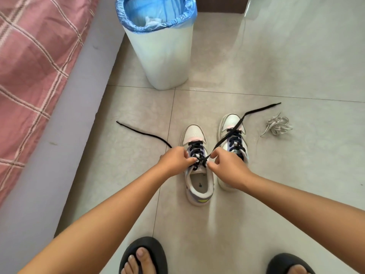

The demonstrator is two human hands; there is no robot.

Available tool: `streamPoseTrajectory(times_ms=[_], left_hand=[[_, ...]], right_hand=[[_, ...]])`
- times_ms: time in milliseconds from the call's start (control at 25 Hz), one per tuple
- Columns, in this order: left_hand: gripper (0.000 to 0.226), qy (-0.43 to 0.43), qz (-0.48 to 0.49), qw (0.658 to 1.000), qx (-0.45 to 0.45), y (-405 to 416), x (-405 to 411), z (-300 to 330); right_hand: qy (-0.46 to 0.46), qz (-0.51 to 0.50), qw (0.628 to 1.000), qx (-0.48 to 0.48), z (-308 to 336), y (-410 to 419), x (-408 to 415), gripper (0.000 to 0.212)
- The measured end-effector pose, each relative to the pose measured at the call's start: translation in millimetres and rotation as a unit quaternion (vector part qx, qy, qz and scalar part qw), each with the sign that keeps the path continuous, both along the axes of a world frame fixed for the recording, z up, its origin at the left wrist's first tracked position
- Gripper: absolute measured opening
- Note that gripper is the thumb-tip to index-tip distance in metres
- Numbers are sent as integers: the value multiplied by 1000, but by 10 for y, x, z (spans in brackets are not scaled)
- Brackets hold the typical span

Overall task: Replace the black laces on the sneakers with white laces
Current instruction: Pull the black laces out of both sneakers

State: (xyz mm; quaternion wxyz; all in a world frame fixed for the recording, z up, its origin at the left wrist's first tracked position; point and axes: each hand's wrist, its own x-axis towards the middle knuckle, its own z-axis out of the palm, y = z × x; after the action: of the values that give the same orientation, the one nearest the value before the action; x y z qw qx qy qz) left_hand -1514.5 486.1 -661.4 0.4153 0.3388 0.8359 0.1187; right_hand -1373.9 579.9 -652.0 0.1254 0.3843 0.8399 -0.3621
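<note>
Over L sneaker, both hands pinching black lace, L hand, R hand

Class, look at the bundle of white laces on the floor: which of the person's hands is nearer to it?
The right hand. It works at the near sneaker, with the white laces farther off to its right. The left hand sits beyond it, on the sneaker's opposite side.

Bare forearms without sleeves, black open-toe slides on both feet
</note>
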Motion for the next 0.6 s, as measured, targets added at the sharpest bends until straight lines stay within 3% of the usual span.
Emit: streamPoseTrajectory(times_ms=[120,200,280,440,520,600], left_hand=[[22,12,-26,999,-32,128,-64,49],[12,118,-115,985,-46,169,-52,133],[10,247,-215,944,-41,181,-36,191],[27,335,-268,902,-45,277,-110,270],[28,325,-266,906,-44,327,-119,266],[26,191,-181,964,-46,285,-134,195]], right_hand=[[-35,38,999,-16,-1,-23,-39,33],[-35,59,998,3,-16,-52,-58,28],[-40,73,995,50,-8,-42,-75,23],[-56,140,975,160,102,92,-147,20],[-51,159,969,182,102,155,-163,15],[-52,169,960,217,62,174,-99,21]])
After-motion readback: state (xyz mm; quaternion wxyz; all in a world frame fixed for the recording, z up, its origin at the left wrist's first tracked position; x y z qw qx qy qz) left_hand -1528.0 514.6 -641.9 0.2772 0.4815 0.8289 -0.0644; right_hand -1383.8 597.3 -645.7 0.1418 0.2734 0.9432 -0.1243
